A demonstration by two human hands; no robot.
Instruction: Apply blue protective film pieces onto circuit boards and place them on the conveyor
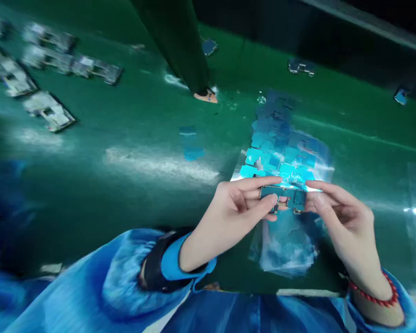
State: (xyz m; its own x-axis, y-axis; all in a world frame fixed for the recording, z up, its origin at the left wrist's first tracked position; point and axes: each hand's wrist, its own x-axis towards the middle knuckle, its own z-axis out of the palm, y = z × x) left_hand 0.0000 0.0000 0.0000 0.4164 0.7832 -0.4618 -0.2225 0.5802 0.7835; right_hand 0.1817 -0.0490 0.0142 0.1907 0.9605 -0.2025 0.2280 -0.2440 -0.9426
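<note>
Between my two hands is a small dark circuit board [297, 198], roughly level, with a notch in its lower edge. My left hand [230, 208] pinches its left end, thumb on top and fingers beneath. At the board's right end, the thumb and fingers of my right hand [351, 219] close on its edge. Just beyond the hands, rows of shiny blue film pieces [270, 134] lie on clear sheeting. A stack of clear plastic sheets [287, 254] lies below the board, nearer my body.
Several circuit boards [52, 111] lie at the left of the green work surface [142, 194]. A dark post [180, 41] stands at the back. Near the rear edge are a small board [301, 67] and a blue piece [400, 96]. Loose blue film [192, 144] lies mid-table.
</note>
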